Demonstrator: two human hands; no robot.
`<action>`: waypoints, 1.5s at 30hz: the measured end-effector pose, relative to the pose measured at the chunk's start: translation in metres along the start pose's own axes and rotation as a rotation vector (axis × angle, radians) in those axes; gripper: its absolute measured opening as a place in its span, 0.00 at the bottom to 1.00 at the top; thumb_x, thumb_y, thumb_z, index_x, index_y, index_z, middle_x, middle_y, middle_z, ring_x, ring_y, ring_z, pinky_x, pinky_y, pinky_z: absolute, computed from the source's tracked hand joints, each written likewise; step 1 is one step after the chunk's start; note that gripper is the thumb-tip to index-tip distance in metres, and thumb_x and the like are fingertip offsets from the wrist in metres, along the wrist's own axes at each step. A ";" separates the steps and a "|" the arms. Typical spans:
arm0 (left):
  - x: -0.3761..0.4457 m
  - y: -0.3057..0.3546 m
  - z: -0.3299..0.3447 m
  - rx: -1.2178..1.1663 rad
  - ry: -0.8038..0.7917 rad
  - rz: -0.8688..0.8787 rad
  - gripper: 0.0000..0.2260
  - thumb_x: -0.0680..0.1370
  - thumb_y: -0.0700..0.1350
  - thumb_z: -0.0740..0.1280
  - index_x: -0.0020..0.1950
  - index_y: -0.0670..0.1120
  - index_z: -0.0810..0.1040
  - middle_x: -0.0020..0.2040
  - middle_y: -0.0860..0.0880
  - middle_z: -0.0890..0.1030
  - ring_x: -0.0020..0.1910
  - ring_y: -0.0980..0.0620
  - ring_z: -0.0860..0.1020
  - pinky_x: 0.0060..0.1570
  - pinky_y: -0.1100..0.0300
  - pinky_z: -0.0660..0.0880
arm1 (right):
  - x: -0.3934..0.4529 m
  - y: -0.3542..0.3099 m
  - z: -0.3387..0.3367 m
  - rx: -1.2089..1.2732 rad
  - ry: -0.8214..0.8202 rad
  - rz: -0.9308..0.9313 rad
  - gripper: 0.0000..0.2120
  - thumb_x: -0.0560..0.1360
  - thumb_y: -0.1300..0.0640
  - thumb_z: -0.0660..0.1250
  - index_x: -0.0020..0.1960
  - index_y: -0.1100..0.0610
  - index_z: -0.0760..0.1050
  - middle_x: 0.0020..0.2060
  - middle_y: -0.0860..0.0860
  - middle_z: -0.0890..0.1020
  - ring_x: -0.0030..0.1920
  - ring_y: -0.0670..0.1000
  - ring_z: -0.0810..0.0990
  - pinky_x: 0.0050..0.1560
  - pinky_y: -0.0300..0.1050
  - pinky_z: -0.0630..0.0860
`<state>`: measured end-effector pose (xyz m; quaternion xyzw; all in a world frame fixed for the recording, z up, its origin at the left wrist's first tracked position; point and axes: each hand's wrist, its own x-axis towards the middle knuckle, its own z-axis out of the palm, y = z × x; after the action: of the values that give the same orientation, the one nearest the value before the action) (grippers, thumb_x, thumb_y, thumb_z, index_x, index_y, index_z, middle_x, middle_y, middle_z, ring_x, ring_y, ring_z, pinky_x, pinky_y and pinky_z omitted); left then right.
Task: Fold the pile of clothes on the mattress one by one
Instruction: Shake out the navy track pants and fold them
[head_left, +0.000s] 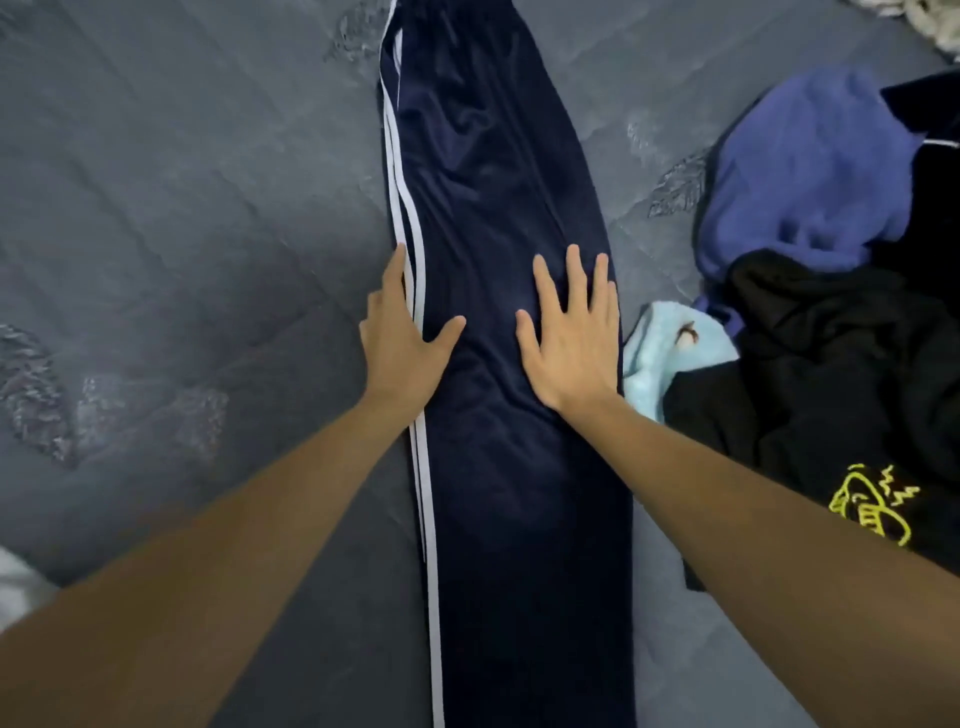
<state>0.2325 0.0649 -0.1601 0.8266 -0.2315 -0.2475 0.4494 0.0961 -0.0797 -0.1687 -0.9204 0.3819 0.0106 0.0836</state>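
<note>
Navy track pants (493, 171) with white side stripes lie stretched lengthwise down the middle of the grey mattress (182, 208), one leg stacked on the other. My left hand (402, 338) rests flat on the striped left edge, fingers straight, thumb spread onto the fabric. My right hand (569, 332) lies flat on the right half of the pants, fingers apart. Neither hand grips the cloth. The pile of clothes (841, 364) sits to the right, touching the pants' edge near my right wrist.
In the pile are a blue-purple fleece (800, 171), a black garment with a yellow print (878, 504) and a light blue cloth (670, 343). A pale knitted item (930, 21) shows at the top right corner. Something white (15, 587) sits at the left edge.
</note>
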 end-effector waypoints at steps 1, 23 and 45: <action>-0.020 -0.001 0.001 -0.033 -0.007 -0.016 0.43 0.79 0.50 0.75 0.85 0.54 0.51 0.79 0.60 0.61 0.76 0.63 0.59 0.80 0.51 0.49 | -0.018 0.000 0.000 -0.002 -0.003 0.013 0.31 0.86 0.41 0.50 0.85 0.50 0.51 0.84 0.58 0.49 0.83 0.65 0.44 0.82 0.62 0.48; -0.331 -0.047 0.016 -0.415 -0.106 -0.367 0.17 0.79 0.48 0.76 0.66 0.48 0.81 0.59 0.57 0.86 0.58 0.57 0.84 0.56 0.64 0.81 | -0.297 0.036 -0.016 0.943 -0.111 0.465 0.19 0.73 0.56 0.79 0.58 0.53 0.73 0.53 0.46 0.82 0.54 0.47 0.82 0.54 0.36 0.78; -0.540 -0.092 -0.019 -0.188 -0.099 -0.328 0.07 0.84 0.44 0.67 0.58 0.43 0.81 0.48 0.51 0.83 0.45 0.55 0.81 0.40 0.64 0.77 | -0.548 -0.001 -0.015 1.052 -0.224 0.568 0.11 0.82 0.53 0.70 0.57 0.61 0.82 0.51 0.51 0.87 0.52 0.52 0.85 0.57 0.54 0.82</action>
<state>-0.1574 0.4484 -0.1211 0.7943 -0.0912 -0.3786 0.4664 -0.2918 0.3025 -0.1077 -0.6111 0.5553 -0.0609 0.5608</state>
